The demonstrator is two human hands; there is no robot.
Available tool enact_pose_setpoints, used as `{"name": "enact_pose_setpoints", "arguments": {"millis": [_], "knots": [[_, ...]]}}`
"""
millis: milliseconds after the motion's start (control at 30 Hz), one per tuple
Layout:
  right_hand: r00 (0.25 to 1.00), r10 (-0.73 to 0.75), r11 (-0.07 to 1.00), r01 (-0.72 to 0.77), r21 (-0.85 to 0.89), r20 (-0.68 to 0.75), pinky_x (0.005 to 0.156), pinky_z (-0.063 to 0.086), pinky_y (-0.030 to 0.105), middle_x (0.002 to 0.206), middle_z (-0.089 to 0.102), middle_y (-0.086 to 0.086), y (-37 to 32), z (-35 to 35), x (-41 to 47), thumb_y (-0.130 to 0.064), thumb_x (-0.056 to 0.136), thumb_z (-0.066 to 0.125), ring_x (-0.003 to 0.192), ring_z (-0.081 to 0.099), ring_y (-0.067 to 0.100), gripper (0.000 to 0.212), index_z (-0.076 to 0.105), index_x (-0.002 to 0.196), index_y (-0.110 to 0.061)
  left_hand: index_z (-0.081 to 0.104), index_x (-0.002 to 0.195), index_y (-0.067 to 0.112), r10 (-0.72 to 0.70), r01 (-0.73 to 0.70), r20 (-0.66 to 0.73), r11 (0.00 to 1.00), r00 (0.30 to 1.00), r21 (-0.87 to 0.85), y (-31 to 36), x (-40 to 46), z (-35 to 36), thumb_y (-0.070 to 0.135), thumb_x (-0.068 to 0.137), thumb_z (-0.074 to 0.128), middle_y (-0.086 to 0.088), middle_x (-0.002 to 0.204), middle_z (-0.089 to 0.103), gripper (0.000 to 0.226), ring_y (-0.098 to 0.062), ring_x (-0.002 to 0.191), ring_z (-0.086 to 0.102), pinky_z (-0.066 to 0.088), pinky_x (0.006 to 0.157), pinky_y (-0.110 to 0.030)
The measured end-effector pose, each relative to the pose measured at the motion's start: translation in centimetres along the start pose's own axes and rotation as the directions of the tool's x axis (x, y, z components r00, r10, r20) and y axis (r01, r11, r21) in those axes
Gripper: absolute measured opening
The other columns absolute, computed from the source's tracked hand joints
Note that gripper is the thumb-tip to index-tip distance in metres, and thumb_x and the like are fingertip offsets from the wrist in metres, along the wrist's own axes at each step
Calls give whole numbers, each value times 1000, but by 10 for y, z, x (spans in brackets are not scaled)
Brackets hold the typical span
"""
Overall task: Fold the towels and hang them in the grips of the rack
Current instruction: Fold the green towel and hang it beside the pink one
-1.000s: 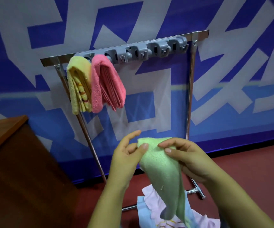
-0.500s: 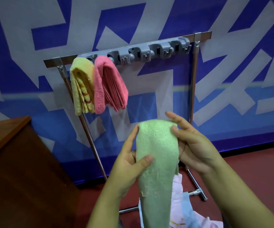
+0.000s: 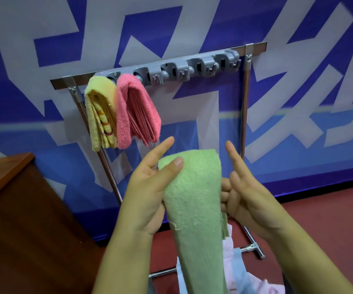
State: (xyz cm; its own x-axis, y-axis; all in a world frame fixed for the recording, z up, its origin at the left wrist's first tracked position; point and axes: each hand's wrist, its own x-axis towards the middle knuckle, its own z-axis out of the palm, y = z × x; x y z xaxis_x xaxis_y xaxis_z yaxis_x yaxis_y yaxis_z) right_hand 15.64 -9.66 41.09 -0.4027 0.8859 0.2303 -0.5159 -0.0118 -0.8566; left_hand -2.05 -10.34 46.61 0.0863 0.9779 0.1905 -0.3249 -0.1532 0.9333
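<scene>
We pinch the folded green towel (image 3: pixel 194 194) in our left hand (image 3: pixel 150 194), its length hanging downward, right hand (image 3: pixel 247 200) loosely open beside it, below the rack's (image 3: pixel 244 98) free grey grips (image 3: pixel 192 70).

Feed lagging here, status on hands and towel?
Left hand pinching green towel. Right hand behind it, grip unclear. Two towels hung; next grip free, unobstructed.
</scene>
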Motion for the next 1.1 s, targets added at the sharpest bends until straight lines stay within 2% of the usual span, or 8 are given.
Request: {"name": "enact_pose_setpoints", "arguments": {"millis": [133,267,367,433,600,833,967,1100], "knots": [[983,-170,973,157,-169,-65,50,42,15,55,50,-1,-11,6,-3,-15,83,61,47,45,3,68,34,126,-59,59,122,21,-44,44,16,999,999,19,0,1,-1,11,67,65,-16,96,69,57,-20,83,69,56,74,-29],[982,-179,965,166,-204,-51,48,38,16,62,41,6,-6,3,2,-11,86,62,47,37,5,67,41,123,-63,59,123,22,-58,58,30,998,998,-7,3,-1,-2,10,68,63,-12,90,70,56,-18,80,69,57,68,-26],[982,-187,957,176,-229,-26,51,37,17,71,48,13,-3,4,5,-10,82,53,51,38,8,70,37,129,-58,60,122,22,-56,56,21,998,998,-14,6,-1,-5,10,69,63,-10,87,71,55,-18,79,69,56,66,-26],[981,-189,968,180,-175,-34,56,42,19,66,59,3,-5,6,7,-8,80,50,53,46,7,70,34,134,-49,60,122,22,-54,54,8,998,999,-19,8,-1,-7,10,69,63,-12,88,71,55,-18,80,69,56,67,-26],[983,-182,953,173,-248,-15,75,32,42,96,59,22,-1,7,12,-15,74,64,83,37,30,75,37,130,-56,62,121,23,-52,53,35,998,998,-26,8,-4,-9,5,73,70,-13,87,70,52,-21,81,70,56,66,-28],[987,-154,973,145,-178,-41,70,39,38,78,44,23,-5,13,11,-46,65,78,71,38,25,77,39,131,-54,65,117,23,-41,43,91,999,995,-20,6,-3,-14,8,71,64,-12,89,71,48,-21,82,70,57,68,-30],[988,-149,954,137,-267,-26,87,49,41,103,70,18,-9,16,8,-8,80,68,92,62,28,80,30,136,-50,66,116,23,-35,37,118,999,992,-16,4,-4,-14,8,71,64,-12,90,70,47,-21,83,69,56,68,-29],[988,-148,939,126,-322,-45,90,51,41,98,73,13,-15,19,6,10,78,57,91,67,26,80,35,132,-46,65,117,25,-33,32,131,999,991,9,3,-5,-16,9,72,65,-11,90,71,48,-20,82,70,56,67,-28]]}}
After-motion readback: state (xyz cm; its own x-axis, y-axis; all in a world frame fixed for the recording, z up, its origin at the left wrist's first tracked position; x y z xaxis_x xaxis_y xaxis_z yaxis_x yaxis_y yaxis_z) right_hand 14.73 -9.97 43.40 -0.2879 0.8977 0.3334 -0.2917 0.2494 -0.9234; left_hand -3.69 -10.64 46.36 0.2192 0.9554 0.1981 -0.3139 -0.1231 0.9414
